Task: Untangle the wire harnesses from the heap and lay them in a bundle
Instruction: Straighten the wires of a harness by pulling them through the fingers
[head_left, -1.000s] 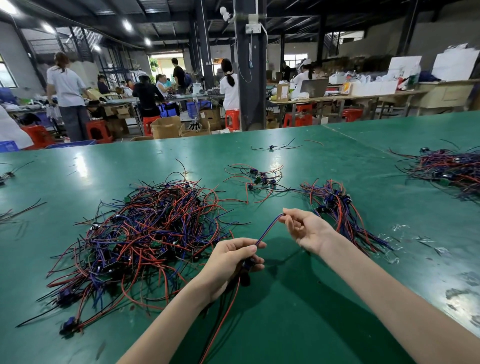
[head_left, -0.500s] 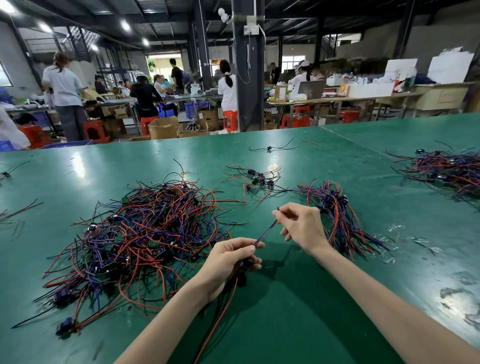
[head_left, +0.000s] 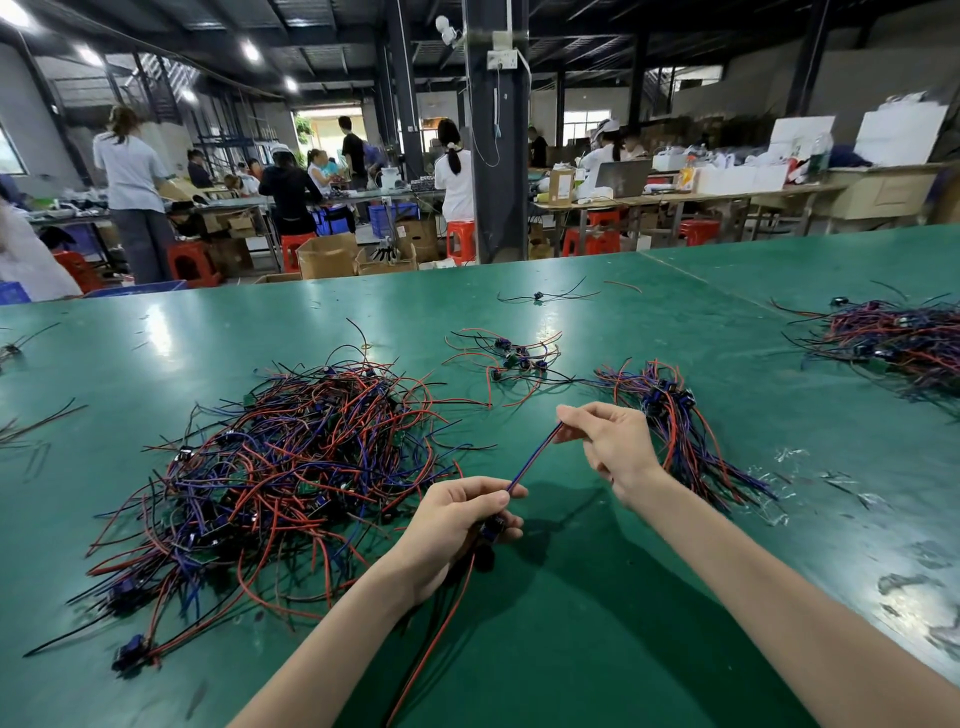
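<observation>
Head view: the held harness (head_left: 535, 457) runs straight between both hands, clear of the table (head_left: 571, 649). Its long axis is diagonal, from a near-left end to a far-right end.

My left hand (head_left: 452, 525) grips the near-left end, fingers curled round the connector block (head_left: 491, 527). Red and black tails hang below it toward me. My right hand (head_left: 613, 447) pinches the far-right tip. The hands are apart, one at each end.

The bundle (head_left: 675, 426) lies just beyond the far-right end of the held harness, partly behind the right hand. Its connectors sit at the far end and its wires fan toward the near right. The right hand is the nearer one. I judge the coming move to be a swing of the near-left end rightward, so that the harness aligns with the bundle.

The heap (head_left: 291, 467) lies to the left of the held harness, beside the left hand.
</observation>
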